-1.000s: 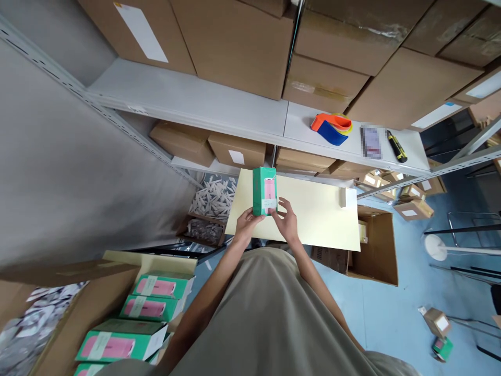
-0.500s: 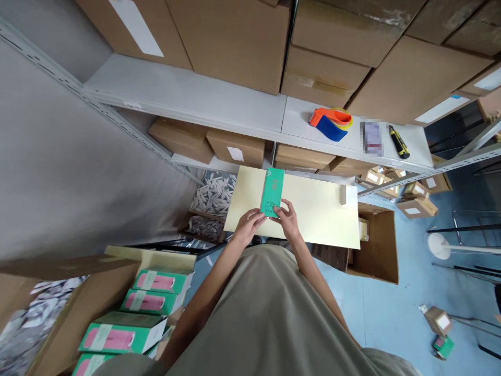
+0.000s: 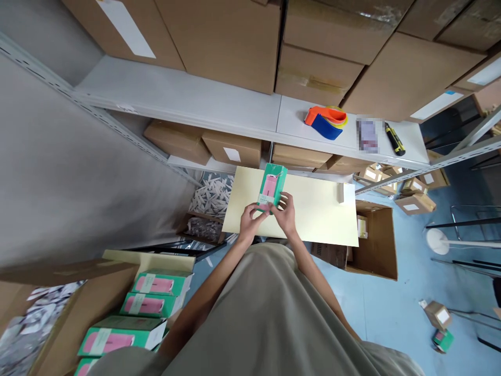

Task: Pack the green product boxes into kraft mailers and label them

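Note:
Both my hands hold one green box with a pink picture (image 3: 271,186) above the pale yellow board (image 3: 317,214). My left hand (image 3: 250,220) pinches the box's near end from the left. From the right, my right hand (image 3: 287,211) grips the same end with fingers curled round it. The box is tilted, its pink face turned up toward me. Several more green and pink boxes (image 3: 151,303) lie in an open carton (image 3: 78,308) at my lower left.
A grey shelf (image 3: 188,99) carries large cardboard cartons, an orange and blue tape dispenser (image 3: 324,119) and a yellow-black utility knife (image 3: 393,140). An open brown carton (image 3: 378,245) stands right of the board. Small boxes lie on the blue floor. White packing pieces (image 3: 213,190) fill a box left of the board.
The box has been turned in my hands: half a second ago its plain green side faced up, now the pink-pictured face shows. Both hands stayed at its near end.

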`<state>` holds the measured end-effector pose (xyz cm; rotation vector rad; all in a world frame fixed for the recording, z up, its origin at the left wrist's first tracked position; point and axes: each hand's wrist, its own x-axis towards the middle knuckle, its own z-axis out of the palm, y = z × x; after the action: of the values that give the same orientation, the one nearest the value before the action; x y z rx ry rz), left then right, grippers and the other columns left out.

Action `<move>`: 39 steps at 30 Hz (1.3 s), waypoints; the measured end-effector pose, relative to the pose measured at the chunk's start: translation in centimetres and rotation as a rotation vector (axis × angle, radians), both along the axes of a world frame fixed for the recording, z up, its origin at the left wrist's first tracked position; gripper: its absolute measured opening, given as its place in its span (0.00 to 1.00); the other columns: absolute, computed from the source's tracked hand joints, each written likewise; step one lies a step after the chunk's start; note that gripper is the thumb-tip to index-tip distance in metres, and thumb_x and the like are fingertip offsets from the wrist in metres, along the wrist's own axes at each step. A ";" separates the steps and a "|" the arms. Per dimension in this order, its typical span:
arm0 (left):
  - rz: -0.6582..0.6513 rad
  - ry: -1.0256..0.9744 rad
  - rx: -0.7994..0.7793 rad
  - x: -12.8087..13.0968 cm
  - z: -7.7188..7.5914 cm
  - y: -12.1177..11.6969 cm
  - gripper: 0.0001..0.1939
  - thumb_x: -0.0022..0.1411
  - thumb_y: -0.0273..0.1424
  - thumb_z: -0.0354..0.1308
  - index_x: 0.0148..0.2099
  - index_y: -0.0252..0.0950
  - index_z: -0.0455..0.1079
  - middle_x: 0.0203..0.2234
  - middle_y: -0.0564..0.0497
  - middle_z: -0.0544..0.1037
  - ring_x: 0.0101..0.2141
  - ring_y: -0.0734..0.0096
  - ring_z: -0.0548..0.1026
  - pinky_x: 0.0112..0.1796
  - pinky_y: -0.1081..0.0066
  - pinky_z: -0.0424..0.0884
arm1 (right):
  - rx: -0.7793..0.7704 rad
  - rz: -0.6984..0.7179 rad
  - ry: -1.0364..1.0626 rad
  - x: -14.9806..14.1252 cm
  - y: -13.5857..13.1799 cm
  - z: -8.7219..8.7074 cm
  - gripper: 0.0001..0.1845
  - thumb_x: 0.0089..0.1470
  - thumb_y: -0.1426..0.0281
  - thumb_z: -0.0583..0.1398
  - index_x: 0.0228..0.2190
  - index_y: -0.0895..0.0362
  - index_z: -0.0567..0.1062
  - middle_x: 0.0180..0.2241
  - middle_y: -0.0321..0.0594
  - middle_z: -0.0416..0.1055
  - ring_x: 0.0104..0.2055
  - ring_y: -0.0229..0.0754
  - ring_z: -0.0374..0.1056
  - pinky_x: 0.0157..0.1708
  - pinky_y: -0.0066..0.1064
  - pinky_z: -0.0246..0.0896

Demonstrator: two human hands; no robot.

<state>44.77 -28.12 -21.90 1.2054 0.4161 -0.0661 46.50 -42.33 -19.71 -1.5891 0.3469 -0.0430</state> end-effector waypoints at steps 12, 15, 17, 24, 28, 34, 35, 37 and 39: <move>-0.189 0.294 -0.382 0.2 -1.6 2.5 0.23 0.42 0.31 0.86 0.38 0.37 0.79 0.42 0.46 0.87 0.51 0.53 0.86 0.66 0.52 0.78 | 0.224 0.134 0.087 0.3 -1.7 -1.2 0.41 0.42 0.52 0.80 0.53 0.46 0.70 0.53 0.43 0.81 0.53 0.51 0.80 0.50 0.43 0.80; -0.178 0.305 -0.394 0.2 -1.8 2.6 0.25 0.40 0.31 0.86 0.38 0.37 0.77 0.41 0.47 0.87 0.50 0.56 0.86 0.66 0.53 0.77 | 0.215 0.191 0.064 0.7 -1.8 -1.2 0.40 0.45 0.52 0.79 0.54 0.46 0.70 0.53 0.43 0.82 0.54 0.52 0.80 0.50 0.43 0.79; -0.138 0.301 -0.370 0.3 -1.9 2.7 0.27 0.39 0.30 0.86 0.39 0.38 0.75 0.39 0.49 0.86 0.49 0.58 0.86 0.64 0.54 0.78 | 0.214 0.218 0.051 0.8 -1.6 -1.3 0.39 0.46 0.51 0.78 0.54 0.46 0.71 0.52 0.43 0.83 0.53 0.52 0.80 0.51 0.44 0.79; 0.063 0.163 -0.055 0.3 -1.7 1.9 0.29 0.38 0.30 0.81 0.39 0.41 0.67 0.37 0.53 0.81 0.46 0.60 0.82 0.54 0.62 0.77 | -0.013 0.108 0.048 0.7 0.9 -0.9 0.49 0.50 0.50 0.76 0.67 0.49 0.68 0.64 0.51 0.76 0.57 0.54 0.78 0.54 0.46 0.80; 0.071 0.024 0.101 -0.1 -0.9 1.3 0.24 0.44 0.27 0.77 0.39 0.41 0.66 0.42 0.51 0.78 0.53 0.58 0.80 0.53 0.65 0.77 | -0.046 0.076 0.100 1.3 1.9 -1.3 0.51 0.50 0.51 0.75 0.69 0.48 0.66 0.60 0.48 0.78 0.49 0.50 0.78 0.50 0.43 0.80; 0.012 0.240 -0.239 0.1 0.5 1.8 0.22 0.55 0.37 0.80 0.41 0.39 0.70 0.47 0.46 0.83 0.56 0.54 0.82 0.59 0.52 0.80 | 0.305 0.032 0.175 1.3 1.7 -2.7 0.42 0.51 0.49 0.74 0.62 0.47 0.69 0.53 0.44 0.80 0.46 0.47 0.79 0.40 0.35 0.78; -0.026 0.305 -0.282 0.2 0.6 1.9 0.22 0.57 0.39 0.80 0.42 0.38 0.71 0.45 0.45 0.83 0.54 0.53 0.83 0.58 0.50 0.81 | 0.324 0.030 0.162 1.0 1.7 -2.9 0.41 0.52 0.49 0.74 0.61 0.47 0.69 0.53 0.44 0.80 0.47 0.46 0.80 0.41 0.35 0.78; -0.079 0.414 -0.352 0.5 0.5 2.1 0.22 0.59 0.41 0.81 0.43 0.37 0.73 0.40 0.45 0.84 0.47 0.54 0.86 0.56 0.50 0.84 | 0.333 0.037 0.138 0.5 1.8 -3.1 0.41 0.52 0.50 0.75 0.61 0.46 0.69 0.55 0.44 0.79 0.49 0.47 0.80 0.43 0.36 0.79; -0.081 0.459 -0.419 0.8 0.4 2.2 0.19 0.61 0.39 0.79 0.46 0.36 0.77 0.38 0.45 0.85 0.43 0.58 0.86 0.55 0.55 0.85 | 0.322 0.055 0.122 0.1 1.7 -3.4 0.41 0.51 0.50 0.75 0.61 0.46 0.68 0.57 0.44 0.78 0.50 0.47 0.79 0.45 0.37 0.79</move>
<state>45.60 -25.94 -21.54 0.7848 0.7141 -0.4838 46.58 -40.64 -23.07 -1.2840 0.3843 0.1459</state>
